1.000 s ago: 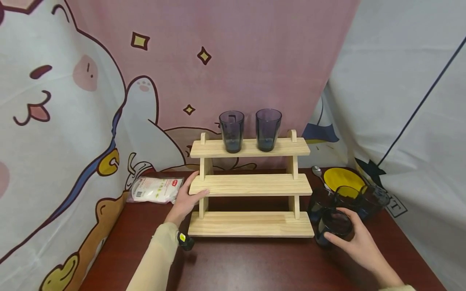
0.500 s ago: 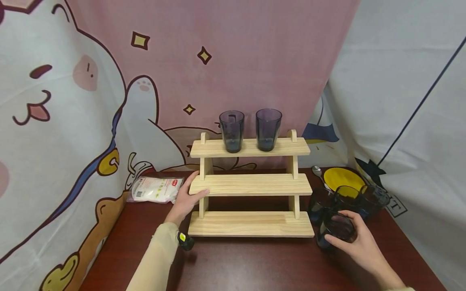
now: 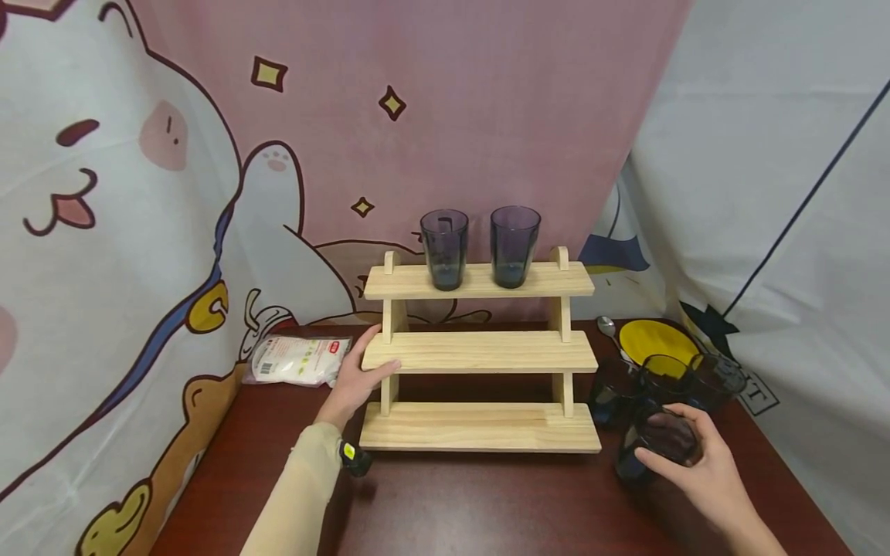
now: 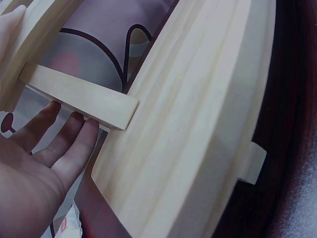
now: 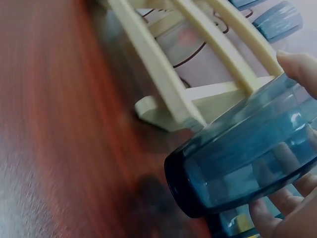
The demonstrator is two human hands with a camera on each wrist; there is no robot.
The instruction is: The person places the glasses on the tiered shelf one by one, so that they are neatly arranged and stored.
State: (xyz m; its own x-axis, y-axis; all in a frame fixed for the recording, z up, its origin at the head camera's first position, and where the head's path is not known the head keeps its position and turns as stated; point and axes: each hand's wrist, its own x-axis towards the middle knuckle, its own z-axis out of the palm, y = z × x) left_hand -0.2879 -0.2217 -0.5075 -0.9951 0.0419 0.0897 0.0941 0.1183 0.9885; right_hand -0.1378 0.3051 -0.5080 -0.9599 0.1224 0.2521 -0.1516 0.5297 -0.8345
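A three-tier wooden display stand is on the dark red table. At its left end my left hand grips the middle tier, thumb on the front of the board. In the left wrist view its fingers lie against the upright. My right hand holds a dark bluish drinking glass around its side, right of the stand. Fingers show through the glass in the right wrist view, and its base is close over the tabletop. Two similar glasses, one left and one right, stand upright on the top tier.
Behind the held glass, several more dark glasses cluster at the right. A yellow plate and a metal spoon lie behind them. A white plastic packet rests at the back left. Printed cloth hangs behind the table.
My right hand has shifted right and slightly toward me with the glass, away from the stand and the clustered glasses. My left hand keeps its hold on the stand.
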